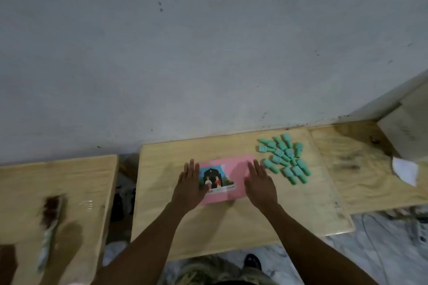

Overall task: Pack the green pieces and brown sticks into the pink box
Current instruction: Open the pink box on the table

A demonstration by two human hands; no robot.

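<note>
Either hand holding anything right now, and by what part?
Nothing is gripped: left hand and right hand lie flat, fingers straight, over the left and right ends of the pink box.

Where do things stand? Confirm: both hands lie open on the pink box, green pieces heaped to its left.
Wrong side. The head view shows the green pieces heaped to the right of the pink box; the left hand and right hand do lie open on it.

box (234,173) on table (231,222), pieces (286,159) right of it
</note>
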